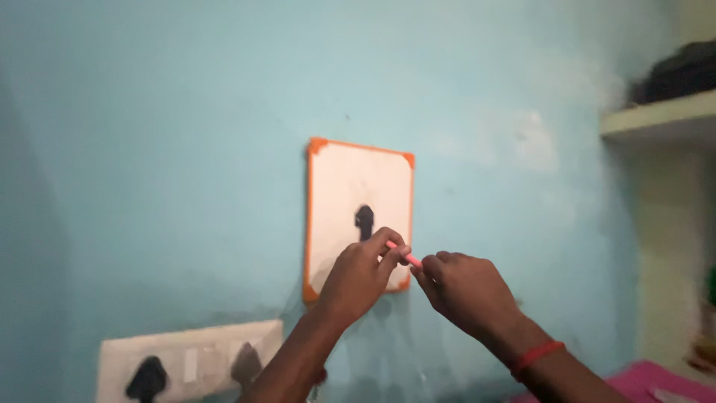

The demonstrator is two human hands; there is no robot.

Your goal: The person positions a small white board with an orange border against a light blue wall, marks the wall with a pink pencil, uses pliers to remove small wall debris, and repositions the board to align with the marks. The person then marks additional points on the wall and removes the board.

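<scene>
A small white board with an orange frame [350,179] hangs on the light blue wall, with a dark smudge near its middle. In front of its lower part, both my hands pinch a thin pink stick-like object [403,256]. My left hand [359,275] grips one end with fingers closed around it. My right hand [466,291], with a red thread at the wrist, holds the other end between fingertips. What the pink thing is cannot be told from the blur.
A white switch panel [190,362] with two dark plugs sits low on the wall at left. A shelf [660,119] with dark items juts out at upper right. A pink surface [649,380] shows at the bottom right corner.
</scene>
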